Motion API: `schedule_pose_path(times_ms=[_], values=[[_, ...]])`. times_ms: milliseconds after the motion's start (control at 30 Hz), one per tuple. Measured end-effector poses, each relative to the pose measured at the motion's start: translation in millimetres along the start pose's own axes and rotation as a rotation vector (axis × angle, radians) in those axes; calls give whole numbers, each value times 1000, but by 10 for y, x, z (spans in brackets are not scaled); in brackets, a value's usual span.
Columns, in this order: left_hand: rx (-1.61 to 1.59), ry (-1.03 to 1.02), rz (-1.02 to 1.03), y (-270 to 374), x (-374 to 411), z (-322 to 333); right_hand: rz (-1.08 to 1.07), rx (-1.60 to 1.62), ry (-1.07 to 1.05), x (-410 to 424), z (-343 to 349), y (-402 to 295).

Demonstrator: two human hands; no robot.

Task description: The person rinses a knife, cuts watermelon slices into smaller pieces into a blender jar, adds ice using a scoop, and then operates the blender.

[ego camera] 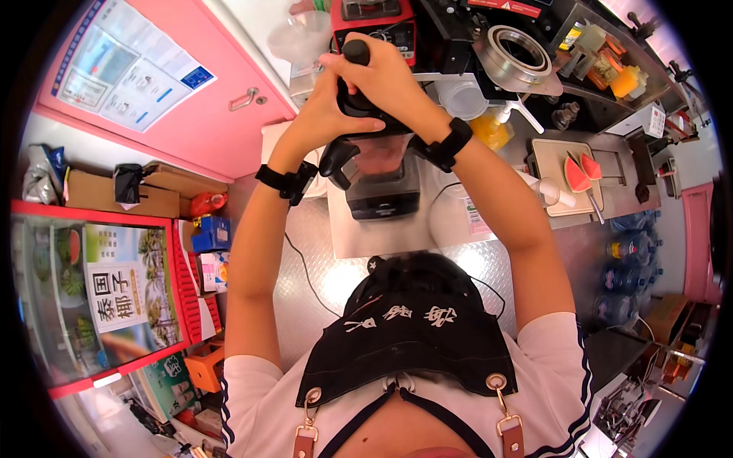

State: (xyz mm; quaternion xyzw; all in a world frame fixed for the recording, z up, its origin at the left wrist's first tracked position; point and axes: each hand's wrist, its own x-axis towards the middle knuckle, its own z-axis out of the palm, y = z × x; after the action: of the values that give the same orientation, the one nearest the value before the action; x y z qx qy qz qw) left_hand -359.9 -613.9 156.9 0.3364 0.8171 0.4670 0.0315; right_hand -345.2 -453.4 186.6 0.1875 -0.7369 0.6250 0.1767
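Observation:
A countertop blender stands before me, its black base [382, 194] on the steel counter [361, 243]. Pinkish-red contents show through the clear blender jar [381, 157]. A black tamper [357, 52] rises upright from the top of the jar, and my right hand [386, 80] is wrapped around its upper part. My left hand [322, 117] grips the black blender lid [361, 109], its thumb lying across the near side. The jar's black handle [338, 163] points toward me, below my left wrist. My hands hide the tamper's lower part and much of the lid.
A red blender base [375, 28] stands behind. Right are a pump bottle of yellow liquid [492, 129], a steel ring-shaped fitting [518, 54], and a tray [558, 151] holding watermelon pieces [577, 173], a knife [595, 207] and a clear cup [544, 192]. A pink door [229, 137] is left.

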Motion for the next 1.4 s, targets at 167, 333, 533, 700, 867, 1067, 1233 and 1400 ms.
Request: schedule_pose_path(times_ms=[167,333,533,700,867,1067,1233,1400], values=[[-73,-20,-75,23,12,-4,137,70,-97,73,-31,34],[-67,9,18,-39,-12,8,-33,-34,34,-52,94,39],[-66,31,-6,-5,0,27,10,-15,26,-36,55,11],[-102,35,-9,16,-17,18,49,56,48,-82,56,-65],[-98,20,-26,-21,4,28,89,13,20,-2,48,-8],[-61,40,9,-4,-23,13,-22,27,9,-34,79,60],[-77,-5,-23,-70,20,7,39,25,-55,29,24,38],[-74,23,6,-41,27,26,40,72,-80,58,-51,52]])
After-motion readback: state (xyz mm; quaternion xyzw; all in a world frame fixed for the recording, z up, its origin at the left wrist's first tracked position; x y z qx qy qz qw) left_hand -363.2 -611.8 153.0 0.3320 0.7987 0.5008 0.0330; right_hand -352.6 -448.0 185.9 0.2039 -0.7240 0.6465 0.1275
